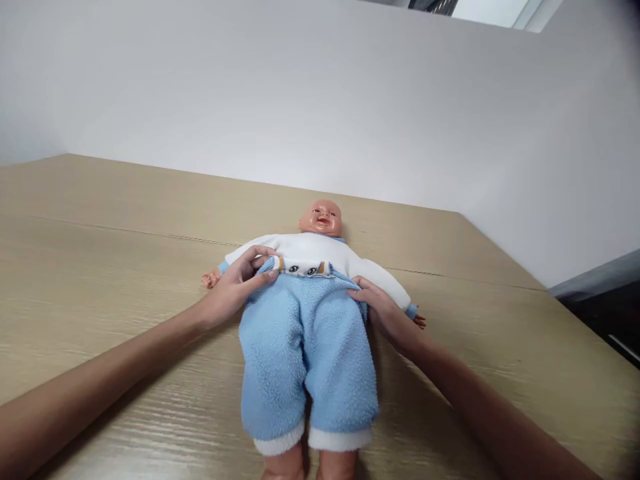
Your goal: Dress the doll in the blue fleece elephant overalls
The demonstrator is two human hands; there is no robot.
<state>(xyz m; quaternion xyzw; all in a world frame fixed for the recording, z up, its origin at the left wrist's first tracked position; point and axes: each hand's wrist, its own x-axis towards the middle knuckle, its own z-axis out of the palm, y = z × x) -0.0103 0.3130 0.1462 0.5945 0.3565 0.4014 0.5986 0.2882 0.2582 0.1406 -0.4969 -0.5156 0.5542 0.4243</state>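
Observation:
A baby doll lies on its back on the wooden table, head away from me. It wears a white fleece top and light blue fleece trousers with white cuffs. My left hand pinches the trousers' waistband at the doll's right side, fingers closed on the blue cloth. My right hand grips the waistband at the other side, its fingers curled into the fabric. The doll's bare feet reach the bottom edge of the view.
A plain white wall rises behind the table's far edge. The table's right edge runs diagonally toward a dark area at the right. A seam crosses the tabletop behind the doll.

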